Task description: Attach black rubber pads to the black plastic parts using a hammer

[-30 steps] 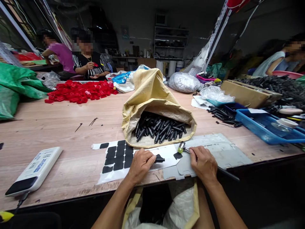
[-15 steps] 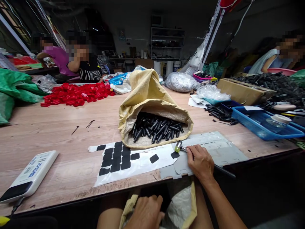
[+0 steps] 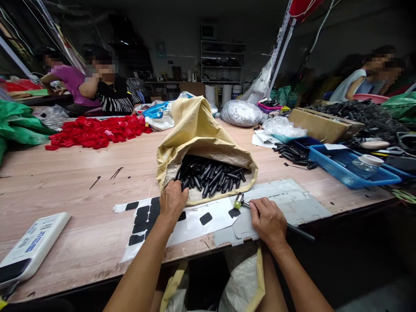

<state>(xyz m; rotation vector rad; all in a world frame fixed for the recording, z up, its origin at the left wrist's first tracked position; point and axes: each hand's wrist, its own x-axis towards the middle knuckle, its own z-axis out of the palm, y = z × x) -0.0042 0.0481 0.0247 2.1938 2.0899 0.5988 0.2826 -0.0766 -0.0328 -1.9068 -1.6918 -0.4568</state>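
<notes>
A yellow woven sack (image 3: 208, 121) lies on the table with its mouth facing me, and black cylindrical parts (image 3: 214, 175) fill the opening. At the left edge of that mouth is my left hand (image 3: 173, 200); its fingers are curled at the parts, and their tips are partly hidden. My right hand (image 3: 268, 219) is closed round a small hammer (image 3: 239, 201) with a black handle, resting over a grey board (image 3: 286, 201). Between the hands lies a white sheet (image 3: 195, 229) with black square stickers (image 3: 205, 218), partly covered by my left forearm.
Red parts (image 3: 97, 130) are heaped at the back left. A white device (image 3: 32, 245) sits at the front left. On the right are a blue tray (image 3: 344, 171) and a cardboard box (image 3: 321, 123). Below the table edge, another open sack (image 3: 243, 277) lies between my legs. People sit further back.
My left hand has risen from the lower sack to the mouth of the sack on the table. My right hand still holds the hammer. The whole view has shifted slightly.
</notes>
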